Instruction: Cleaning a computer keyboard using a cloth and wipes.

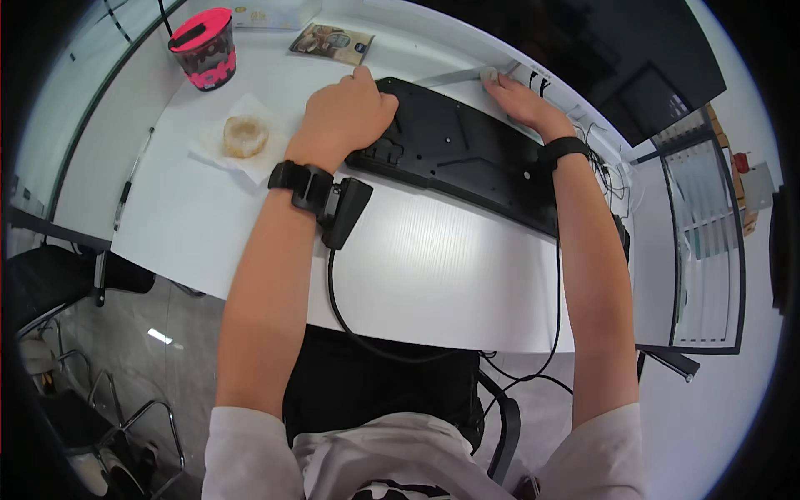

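Observation:
A black keyboard (462, 147) is tipped so that its underside, with screws and moulded lines, faces me. My left hand (350, 112) grips its left end. Beyond the far edge of the keyboard, my right hand (519, 100) pinches a small whitish wad (489, 75), perhaps tissue or cloth. That wad is at the end of a flat grey strip (453, 77), which looks like a leg of the monitor stand. Both wrists wear black straps, and the left one carries a black device (345, 212) with a cable. My right forearm covers the keyboard's right end.
A ring-shaped pastry (245, 137) rests on a white napkin (206, 150), left of my left hand. Behind it stand a pink-lidded cup (205, 50) and a printed packet (333, 44). A pen (125, 200) lies by the left edge. Tangled cables (603, 162) and a monitor (600, 56) are at right.

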